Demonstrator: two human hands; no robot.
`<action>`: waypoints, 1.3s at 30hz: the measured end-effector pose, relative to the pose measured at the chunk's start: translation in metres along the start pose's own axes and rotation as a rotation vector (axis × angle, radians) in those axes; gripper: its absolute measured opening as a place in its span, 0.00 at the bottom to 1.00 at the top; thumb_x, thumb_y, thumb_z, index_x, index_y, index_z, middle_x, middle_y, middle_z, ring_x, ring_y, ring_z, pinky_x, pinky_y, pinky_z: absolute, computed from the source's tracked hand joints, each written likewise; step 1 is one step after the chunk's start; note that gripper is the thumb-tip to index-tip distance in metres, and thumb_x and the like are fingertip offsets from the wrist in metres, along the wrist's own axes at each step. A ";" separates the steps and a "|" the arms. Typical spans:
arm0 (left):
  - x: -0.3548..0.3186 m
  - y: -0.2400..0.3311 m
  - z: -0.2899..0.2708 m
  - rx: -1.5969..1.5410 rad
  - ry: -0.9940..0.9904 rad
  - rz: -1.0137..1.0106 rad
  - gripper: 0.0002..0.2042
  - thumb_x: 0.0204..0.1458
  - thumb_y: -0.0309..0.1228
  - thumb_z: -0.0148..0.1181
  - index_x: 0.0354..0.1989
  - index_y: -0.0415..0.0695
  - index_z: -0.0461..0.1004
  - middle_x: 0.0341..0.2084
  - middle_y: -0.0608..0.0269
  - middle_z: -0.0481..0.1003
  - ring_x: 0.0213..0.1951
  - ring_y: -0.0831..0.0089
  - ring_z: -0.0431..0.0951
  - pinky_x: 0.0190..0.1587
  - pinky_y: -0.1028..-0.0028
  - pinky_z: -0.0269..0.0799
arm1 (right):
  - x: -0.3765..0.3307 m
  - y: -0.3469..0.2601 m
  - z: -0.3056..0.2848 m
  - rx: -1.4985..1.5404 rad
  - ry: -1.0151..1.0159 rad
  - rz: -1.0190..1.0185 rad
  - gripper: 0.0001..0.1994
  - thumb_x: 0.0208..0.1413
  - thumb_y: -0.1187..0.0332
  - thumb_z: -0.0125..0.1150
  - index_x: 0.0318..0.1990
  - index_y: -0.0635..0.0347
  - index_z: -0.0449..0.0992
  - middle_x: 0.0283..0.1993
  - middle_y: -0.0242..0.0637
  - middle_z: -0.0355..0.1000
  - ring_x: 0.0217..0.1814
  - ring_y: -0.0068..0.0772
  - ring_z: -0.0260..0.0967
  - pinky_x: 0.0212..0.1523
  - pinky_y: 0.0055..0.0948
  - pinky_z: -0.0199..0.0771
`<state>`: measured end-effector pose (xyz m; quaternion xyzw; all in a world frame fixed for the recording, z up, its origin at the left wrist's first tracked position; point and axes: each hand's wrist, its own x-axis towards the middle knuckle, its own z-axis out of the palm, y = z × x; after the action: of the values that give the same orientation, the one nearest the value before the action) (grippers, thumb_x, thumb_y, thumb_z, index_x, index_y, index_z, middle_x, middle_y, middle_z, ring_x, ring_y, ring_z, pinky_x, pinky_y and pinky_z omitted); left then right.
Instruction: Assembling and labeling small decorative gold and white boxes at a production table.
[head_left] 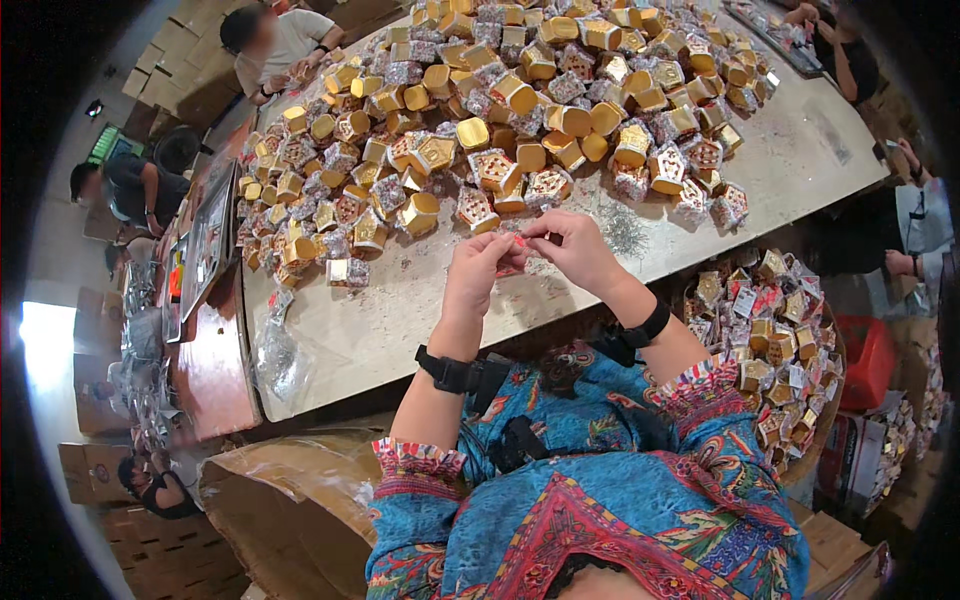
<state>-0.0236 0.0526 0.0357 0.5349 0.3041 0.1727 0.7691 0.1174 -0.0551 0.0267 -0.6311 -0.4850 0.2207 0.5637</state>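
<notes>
If my pinch slackens, trouble

While the tabletop (390, 330) carries golden trinkets (515, 95) toward its far edge, my left hand (480, 265), fingers closed, pinches a tiny red piece (519, 241) in from the near edge; my right hand (578, 248) meets it, gripping or touching I can't tell. Slackening could drop it. Its direction and long axis I can't make out.

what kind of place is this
Possibly a small workshop or packing room: a large heap of small gold pieces lies on a table, an open cardboard box stands near it, and other people are around the room.
</notes>
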 end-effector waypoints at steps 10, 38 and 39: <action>0.006 -0.007 0.003 -0.072 0.016 0.035 0.09 0.56 0.30 0.53 0.27 0.39 0.74 0.24 0.63 0.75 0.29 0.76 0.74 0.37 0.76 0.70 | 0.003 0.001 -0.004 0.238 -0.011 0.190 0.08 0.46 0.74 0.62 0.33 0.70 0.78 0.27 0.36 0.75 0.26 0.18 0.68 0.29 0.21 0.70; 0.011 -0.006 0.024 0.075 0.173 0.307 0.10 0.57 0.28 0.50 0.25 0.36 0.69 0.22 0.62 0.73 0.22 0.75 0.75 0.26 0.76 0.72 | 0.003 -0.041 -0.015 -0.845 0.082 -0.563 0.02 0.44 0.75 0.58 0.25 0.58 0.72 0.27 0.36 0.68 0.28 0.40 0.69 0.27 0.34 0.70; 0.012 -0.007 0.023 0.072 0.174 0.308 0.10 0.57 0.28 0.50 0.25 0.36 0.69 0.22 0.62 0.73 0.22 0.75 0.75 0.26 0.76 0.72 | 0.003 -0.040 -0.016 -0.834 0.086 -0.562 0.02 0.44 0.75 0.58 0.25 0.58 0.72 0.27 0.36 0.68 0.28 0.40 0.69 0.27 0.34 0.70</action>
<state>-0.0005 0.0406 0.0313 0.5854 0.2898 0.3233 0.6847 0.1175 -0.0649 0.0692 -0.6563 -0.6594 -0.1785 0.3205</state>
